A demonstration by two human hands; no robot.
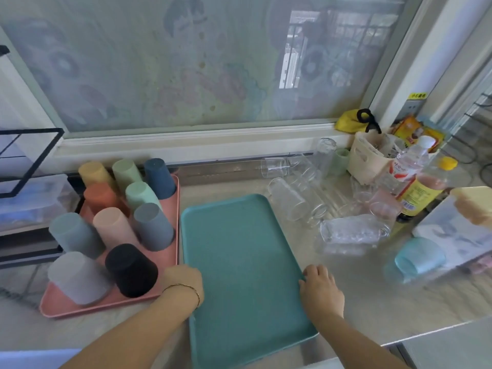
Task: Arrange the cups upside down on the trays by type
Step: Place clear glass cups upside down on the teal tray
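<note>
- The green tray (pixel 239 262) lies flat on the worktop (pixel 372 302), its near end at the front edge, with nothing on it.
- The left hand (pixel 183 283) holds the green tray's left rim near the front, fingers curled down over the rim in the narrow gap beside the pink tray (pixel 106 306); a thin bracelet sits on its wrist.
- The right hand (pixel 319 286) is at the green tray's right rim, level with the left hand, fingers bent with their tips on the rim.
- The pink tray lies just left of the green one, towards the worktop's left edge.
- Ten plastic cups (pixel 153 226) of mixed colours stand upside down on it, close together; the black cup (pixel 130 270) is nearest the left hand.
- The glasses (pixel 292 201) lie mostly on their sides on the worktop, right of the green tray towards the back edge; a glass mug (pixel 351 231) lies nearest the front of the group.
- A light blue cup (pixel 418 255) lies on its side near the right edge.
- A basket (pixel 364 158) and a bottle (pixel 423 193) stand in the back right corner.
</note>
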